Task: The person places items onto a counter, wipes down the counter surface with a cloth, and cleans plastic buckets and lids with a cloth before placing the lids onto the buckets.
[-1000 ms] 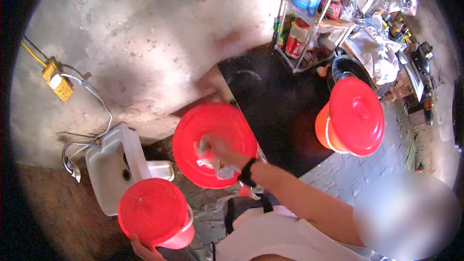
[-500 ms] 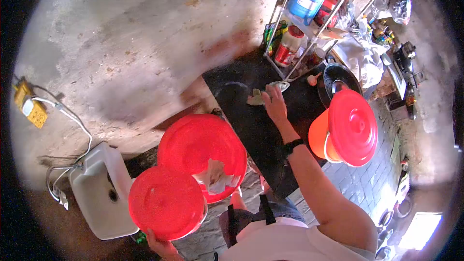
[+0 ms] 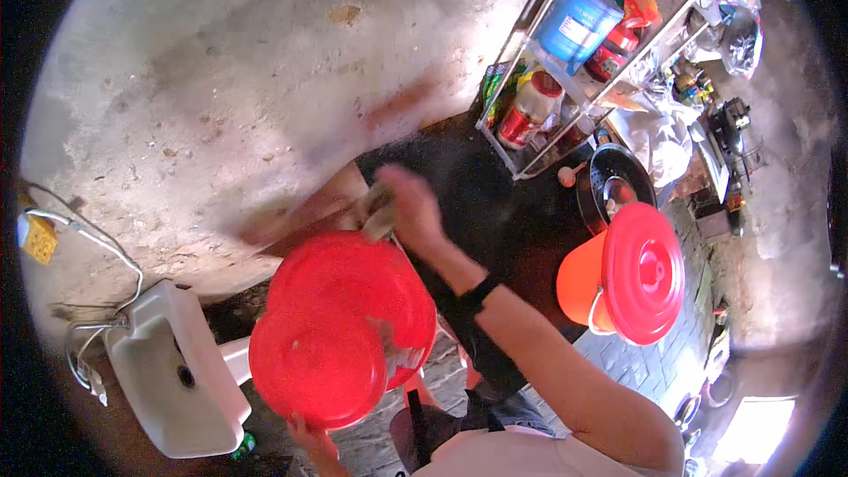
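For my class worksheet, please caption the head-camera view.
Left hand at a red lid's edge; blurred right hand holding a pale cloth.

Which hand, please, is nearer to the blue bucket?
Right: in the picture, the right hand is below-left of the blue bucket; the left hand is even lower and farther away.

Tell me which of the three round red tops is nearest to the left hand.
The lower-left top: the left hand touches its bottom edge. The larger top shows partly behind it; the third top covers the orange bucket at right.
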Tool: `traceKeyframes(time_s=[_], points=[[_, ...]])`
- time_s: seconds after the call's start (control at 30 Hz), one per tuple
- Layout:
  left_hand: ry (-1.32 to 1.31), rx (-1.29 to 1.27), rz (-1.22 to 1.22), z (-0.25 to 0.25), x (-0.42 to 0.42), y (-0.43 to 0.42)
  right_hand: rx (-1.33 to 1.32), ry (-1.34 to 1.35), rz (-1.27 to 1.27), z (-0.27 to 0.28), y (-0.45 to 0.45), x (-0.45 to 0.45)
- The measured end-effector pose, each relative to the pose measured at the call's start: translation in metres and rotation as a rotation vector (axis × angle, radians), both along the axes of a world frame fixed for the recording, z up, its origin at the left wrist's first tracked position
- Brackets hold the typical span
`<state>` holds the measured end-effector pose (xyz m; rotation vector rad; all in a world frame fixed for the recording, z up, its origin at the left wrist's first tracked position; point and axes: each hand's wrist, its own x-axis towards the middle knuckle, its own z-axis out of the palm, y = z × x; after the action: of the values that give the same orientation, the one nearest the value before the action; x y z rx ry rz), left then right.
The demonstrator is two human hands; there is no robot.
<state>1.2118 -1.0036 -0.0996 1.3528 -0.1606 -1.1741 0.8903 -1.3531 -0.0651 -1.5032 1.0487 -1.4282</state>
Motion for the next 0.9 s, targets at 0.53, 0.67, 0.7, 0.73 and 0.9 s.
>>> traceKeyframes(time_s=[0.53, 0.67, 0.7, 0.73, 0.9], points=[[-1.644, 0.621, -0.98, 0.003, 0.045, 0.046, 0.119, 1.123, -0.703, -0.074, -0.093, -0.064], [-1.505, 0.663, -1.005, -0.015, 0.055, 0.055, 0.019, 0.875, -0.623, -0.061, -0.082, 0.012], [-1.525, 0.693, -1.034, -0.011, 0.052, 0.05, 0.173, 0.876, -0.582, -0.051, -0.08, 0.037], [-1.547, 0.723, -1.068, -0.007, 0.05, 0.046, 0.155, 0.841, -0.554, -0.048, -0.077, 0.058], [-1.299, 0.574, -0.912, -0.021, 0.058, 0.035, 0.02, 0.594, -0.398, -0.04, -0.037, 0.163]])
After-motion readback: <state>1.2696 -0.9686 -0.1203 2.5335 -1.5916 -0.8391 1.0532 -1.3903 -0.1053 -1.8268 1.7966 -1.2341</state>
